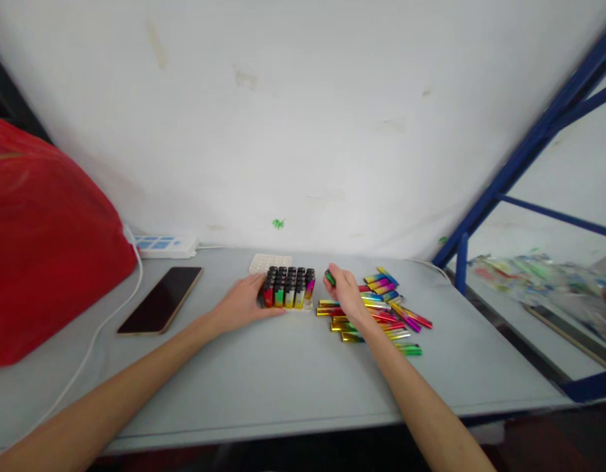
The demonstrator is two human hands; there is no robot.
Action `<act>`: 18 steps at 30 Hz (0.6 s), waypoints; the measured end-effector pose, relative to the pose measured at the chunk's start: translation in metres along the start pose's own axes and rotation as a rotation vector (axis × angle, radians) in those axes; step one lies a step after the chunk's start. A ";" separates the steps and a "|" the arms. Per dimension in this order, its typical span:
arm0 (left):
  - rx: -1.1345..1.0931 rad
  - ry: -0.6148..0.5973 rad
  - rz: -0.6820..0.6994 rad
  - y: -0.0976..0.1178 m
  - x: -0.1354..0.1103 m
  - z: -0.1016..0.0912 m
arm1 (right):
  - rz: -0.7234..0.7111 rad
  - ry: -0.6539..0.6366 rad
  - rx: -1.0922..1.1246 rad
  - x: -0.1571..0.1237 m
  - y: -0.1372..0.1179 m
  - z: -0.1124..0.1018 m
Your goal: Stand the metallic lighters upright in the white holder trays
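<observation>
Several lighters [290,288] with black tops stand upright in rows in a white tray [298,310]. My left hand [242,300] grips the tray's left side, thumb along the front and fingers at the back. Just right of the tray, my right hand [345,292] is closed on a lighter [329,278] whose black and green end shows; the rest is hidden in the fingers. Under and beside that hand lies a loose pile of shiny metallic-coloured lighters [404,313]. Behind the standing lighters lies a white tray with round holes [270,261].
A phone [160,300] lies on the grey table [263,387] at left. Behind it are a power strip [166,246], a white cable [106,322] and a red bag [52,242]. A blue metal frame [519,154] rises at right, with clear plastic bags [544,282] beyond it.
</observation>
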State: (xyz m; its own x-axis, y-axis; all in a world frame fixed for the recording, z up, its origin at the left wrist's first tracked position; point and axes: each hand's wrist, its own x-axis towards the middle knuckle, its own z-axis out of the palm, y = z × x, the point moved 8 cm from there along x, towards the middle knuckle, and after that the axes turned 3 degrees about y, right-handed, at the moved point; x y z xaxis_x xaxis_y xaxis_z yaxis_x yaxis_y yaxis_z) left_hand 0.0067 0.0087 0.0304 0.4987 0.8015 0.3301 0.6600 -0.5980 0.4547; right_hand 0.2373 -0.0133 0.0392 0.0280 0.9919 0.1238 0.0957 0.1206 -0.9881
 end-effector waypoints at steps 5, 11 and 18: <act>0.008 0.010 -0.004 -0.003 0.000 0.000 | 0.082 -0.086 0.220 0.000 0.008 0.012; 0.014 -0.008 0.005 0.000 0.001 -0.001 | 0.043 -0.126 0.165 0.002 -0.003 0.007; -0.005 -0.023 -0.014 -0.002 0.001 0.000 | -0.234 -0.161 -0.093 -0.009 -0.030 -0.007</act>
State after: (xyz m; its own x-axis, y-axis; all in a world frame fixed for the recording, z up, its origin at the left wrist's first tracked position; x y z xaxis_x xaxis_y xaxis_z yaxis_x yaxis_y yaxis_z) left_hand 0.0062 0.0105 0.0297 0.5022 0.8092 0.3049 0.6640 -0.5867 0.4636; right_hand 0.2410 -0.0257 0.0684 -0.1631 0.9320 0.3238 0.1715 0.3500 -0.9209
